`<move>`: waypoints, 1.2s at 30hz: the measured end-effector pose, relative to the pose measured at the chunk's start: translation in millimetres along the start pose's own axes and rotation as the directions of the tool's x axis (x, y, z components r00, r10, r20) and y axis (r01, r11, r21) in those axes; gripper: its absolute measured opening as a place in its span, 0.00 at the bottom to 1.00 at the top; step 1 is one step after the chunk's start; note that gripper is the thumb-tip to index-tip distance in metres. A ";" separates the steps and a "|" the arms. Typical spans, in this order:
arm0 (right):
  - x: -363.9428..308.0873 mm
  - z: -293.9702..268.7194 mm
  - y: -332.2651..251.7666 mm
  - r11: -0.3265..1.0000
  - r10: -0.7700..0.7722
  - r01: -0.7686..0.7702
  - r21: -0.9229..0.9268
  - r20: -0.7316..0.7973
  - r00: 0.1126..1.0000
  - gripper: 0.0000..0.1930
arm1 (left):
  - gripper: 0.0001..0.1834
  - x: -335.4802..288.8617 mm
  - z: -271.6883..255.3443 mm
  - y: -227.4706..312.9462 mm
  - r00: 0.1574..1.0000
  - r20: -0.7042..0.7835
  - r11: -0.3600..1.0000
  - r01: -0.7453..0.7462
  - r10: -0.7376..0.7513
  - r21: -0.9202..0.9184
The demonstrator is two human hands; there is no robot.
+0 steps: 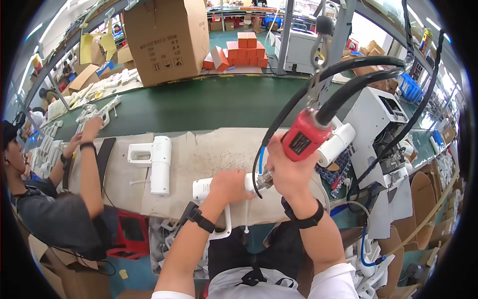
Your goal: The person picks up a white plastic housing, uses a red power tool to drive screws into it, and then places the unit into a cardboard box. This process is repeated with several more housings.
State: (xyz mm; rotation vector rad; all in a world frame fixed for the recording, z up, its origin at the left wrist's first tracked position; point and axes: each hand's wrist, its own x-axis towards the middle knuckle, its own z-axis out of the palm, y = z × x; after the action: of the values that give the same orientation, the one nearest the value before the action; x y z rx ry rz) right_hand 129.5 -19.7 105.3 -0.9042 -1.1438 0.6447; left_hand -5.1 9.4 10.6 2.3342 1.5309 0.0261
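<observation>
My left hand is wrapped round the barrel of a white gun-shaped plastic housing, which lies on the cardboard-covered bench with its loop handle toward me. In my right hand is a red power tool, hung from a chain and fed by thick black cables. Its metal tip is at the right end of the housing; whether it touches is unclear. A second white gun-shaped housing rests to the left, its loop handle pointing left. Another white housing lies beyond my right hand.
A green conveyor belt runs behind the cardboard sheet. On its far side stand a large carton and stacked orange boxes. At left a co-worker's hands handle white parts. A grey machine stands at right.
</observation>
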 end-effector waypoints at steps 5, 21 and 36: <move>-14.1 8.5 20.4 0.993 0.119 -0.118 -0.028 0.053 0.991 0.06 | 0.43 2.2 14.7 -24.6 0.984 -0.089 0.988 -0.154 0.152 -0.016; 20.4 39.5 -6.3 0.996 -0.047 0.043 0.072 0.053 0.997 0.06 | 0.45 -19.1 -8.8 -31.0 0.995 0.065 0.992 0.079 -0.073 -0.095; 12.7 74.1 42.7 0.998 0.053 -0.055 0.008 0.131 0.990 0.10 | 0.53 -16.8 19.8 -46.8 0.994 -0.063 0.972 0.076 -0.092 -0.224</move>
State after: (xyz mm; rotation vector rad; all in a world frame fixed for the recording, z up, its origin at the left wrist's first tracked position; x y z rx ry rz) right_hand 63.3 32.2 85.3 -0.8957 -1.2338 0.7632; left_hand -49.6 5.6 -19.0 2.1137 1.5727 0.2507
